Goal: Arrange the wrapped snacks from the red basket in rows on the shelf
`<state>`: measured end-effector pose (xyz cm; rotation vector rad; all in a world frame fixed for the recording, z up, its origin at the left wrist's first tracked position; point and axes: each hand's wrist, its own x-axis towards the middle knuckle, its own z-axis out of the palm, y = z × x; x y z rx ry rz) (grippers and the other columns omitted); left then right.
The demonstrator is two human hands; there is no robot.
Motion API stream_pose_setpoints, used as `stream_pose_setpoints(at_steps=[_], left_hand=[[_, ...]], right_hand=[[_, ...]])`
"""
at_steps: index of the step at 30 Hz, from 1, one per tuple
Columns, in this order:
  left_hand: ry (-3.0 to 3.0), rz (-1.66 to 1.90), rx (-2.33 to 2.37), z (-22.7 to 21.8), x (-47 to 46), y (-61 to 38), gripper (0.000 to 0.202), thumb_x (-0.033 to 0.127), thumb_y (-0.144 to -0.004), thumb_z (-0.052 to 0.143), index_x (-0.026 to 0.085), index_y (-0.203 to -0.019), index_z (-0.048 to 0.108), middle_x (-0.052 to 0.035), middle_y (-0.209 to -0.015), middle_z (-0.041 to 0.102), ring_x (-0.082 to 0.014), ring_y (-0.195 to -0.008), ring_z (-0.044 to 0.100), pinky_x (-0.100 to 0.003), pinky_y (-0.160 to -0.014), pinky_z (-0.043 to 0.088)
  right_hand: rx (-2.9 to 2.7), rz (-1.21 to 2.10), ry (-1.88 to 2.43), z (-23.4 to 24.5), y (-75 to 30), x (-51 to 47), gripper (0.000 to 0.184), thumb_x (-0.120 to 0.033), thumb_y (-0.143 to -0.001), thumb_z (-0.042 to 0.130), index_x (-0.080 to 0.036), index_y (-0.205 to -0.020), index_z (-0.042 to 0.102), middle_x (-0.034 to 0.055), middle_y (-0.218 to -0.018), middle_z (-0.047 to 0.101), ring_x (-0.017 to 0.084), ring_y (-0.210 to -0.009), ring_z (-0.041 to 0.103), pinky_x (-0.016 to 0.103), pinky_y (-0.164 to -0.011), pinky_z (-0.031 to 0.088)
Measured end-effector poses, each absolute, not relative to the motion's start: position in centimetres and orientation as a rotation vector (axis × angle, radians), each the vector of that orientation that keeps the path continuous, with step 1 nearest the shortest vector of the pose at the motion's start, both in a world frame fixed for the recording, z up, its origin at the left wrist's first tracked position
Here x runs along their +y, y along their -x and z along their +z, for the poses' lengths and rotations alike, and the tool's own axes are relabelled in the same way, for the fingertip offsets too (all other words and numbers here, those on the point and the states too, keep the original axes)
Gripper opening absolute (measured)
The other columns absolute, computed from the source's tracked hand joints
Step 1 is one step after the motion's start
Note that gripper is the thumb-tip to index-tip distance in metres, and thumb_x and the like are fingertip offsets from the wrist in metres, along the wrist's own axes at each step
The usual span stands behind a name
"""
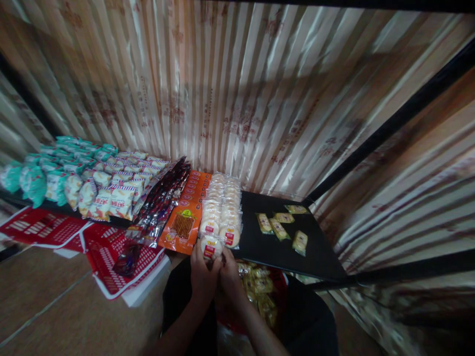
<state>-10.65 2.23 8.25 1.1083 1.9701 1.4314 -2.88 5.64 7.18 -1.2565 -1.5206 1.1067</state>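
Observation:
Between my two hands is a round, pale packaged cracker (211, 247) in clear wrap with a red and yellow label. My left hand (203, 272) grips its left side, and my right hand (229, 269) has its fingers closed at its right edge. Just beyond stand two rows of the same wrapped crackers (221, 202), packed upright on the black shelf (267, 254). An orange snack packet (182, 227) lies directly left of the rows. Farther right, several small yellow-wrapped snacks (279, 228) lie scattered on the shelf.
Dark shiny packets (163, 200), white snack bags (122, 195) and teal bags (55, 183) fill the shelf's left part. Red baskets (115, 247) sit below on the floor. A container of yellow-wrapped snacks (261, 289) is between my legs. Black metal posts (386, 123) frame the curtain behind.

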Motion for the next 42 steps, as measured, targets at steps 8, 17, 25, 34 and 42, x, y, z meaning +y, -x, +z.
stream_pose_setpoints(at_steps=[8,17,25,34,42], left_hand=[[-1.126,1.403,2.123,7.8,3.4,11.0,0.064,0.032,-0.068,0.057,0.013,-0.126,0.037,-0.0157,-0.122,0.046,-0.0283,-0.114,0.044,-0.044,-0.096,0.036],[-1.218,1.506,2.165,8.4,5.0,10.6,0.059,0.034,-0.073,0.054,0.013,-0.125,0.037,-0.0143,-0.117,0.049,-0.0266,-0.112,0.045,-0.042,-0.095,0.037],[-1.297,1.536,2.233,6.8,6.3,10.9,0.058,0.035,-0.074,0.053,0.014,-0.125,0.036,-0.014,-0.117,0.048,-0.0271,-0.112,0.043,-0.044,-0.096,0.036],[-1.298,1.5,2.273,6.4,6.8,10.7,0.058,0.037,-0.076,0.052,0.013,-0.126,0.036,-0.0142,-0.119,0.041,-0.0281,-0.115,0.039,-0.044,-0.098,0.033],[-1.322,1.446,2.257,6.3,7.6,10.6,0.058,0.04,-0.078,0.048,0.013,-0.128,0.033,-0.0157,-0.121,0.038,-0.029,-0.118,0.035,-0.046,-0.099,0.032]], right_hand=[[-1.772,0.937,1.25,6.8,2.6,5.9,0.019,-0.02,-0.076,0.042,-0.018,-0.08,0.06,0.0066,-0.086,0.061,0.017,-0.081,0.056,0.029,-0.075,0.047],[-1.821,0.364,1.297,6.3,0.7,6.5,0.053,-0.034,-0.081,0.046,-0.016,-0.13,0.035,0.0135,-0.125,0.047,0.025,-0.117,0.04,0.043,-0.097,0.035],[-1.895,0.236,1.429,4.9,-1.5,10.7,0.067,-0.045,-0.082,0.042,-0.019,-0.138,0.018,0.0122,-0.144,0.022,0.028,-0.13,0.02,0.048,-0.1,0.028],[-1.882,0.311,1.435,4.1,-1.4,11.3,0.067,-0.049,-0.081,0.042,-0.018,-0.137,0.024,0.0115,-0.138,0.035,0.025,-0.125,0.031,0.043,-0.099,0.032],[-1.88,0.298,1.477,4.1,-1.4,11.2,0.066,-0.051,-0.081,0.043,-0.018,-0.136,0.027,0.0105,-0.138,0.036,0.025,-0.124,0.034,0.04,-0.099,0.033]])
